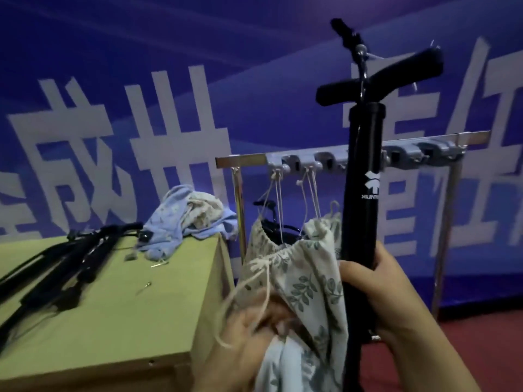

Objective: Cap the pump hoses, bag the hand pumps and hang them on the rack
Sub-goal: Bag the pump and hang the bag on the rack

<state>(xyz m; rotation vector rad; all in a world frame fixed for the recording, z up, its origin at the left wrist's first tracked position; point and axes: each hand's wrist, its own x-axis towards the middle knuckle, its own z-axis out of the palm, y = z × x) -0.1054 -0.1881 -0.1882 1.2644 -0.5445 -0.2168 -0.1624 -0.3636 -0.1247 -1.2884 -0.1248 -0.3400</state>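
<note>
Both hands work closest: the left hand (254, 332) bunches the leaf-print bag (305, 284) and its drawstring, blurred; the right hand (376, 290) wraps the upright black hand pump (363, 176). Spreading the bag's mouth wide should ease it over the T-handle. Beyond, unbagged pumps (59, 267) and spare bags (192, 216) lie on the table (119, 321); the rack (353, 158) already carries one bagged pump (278, 239).

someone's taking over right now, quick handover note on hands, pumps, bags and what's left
Right hand grips the black pump upright by its barrel. Left hand holds the leaf-print bag and its drawstring, blurred, beside the pump; the pump is not yet bagged.
Done: at least one bagged pump hangs on the rack.
Left: bag and hang this pump, then the pumps lying on the table, with spare bags piled at its far corner. Hose caps cannot be made out.
</note>
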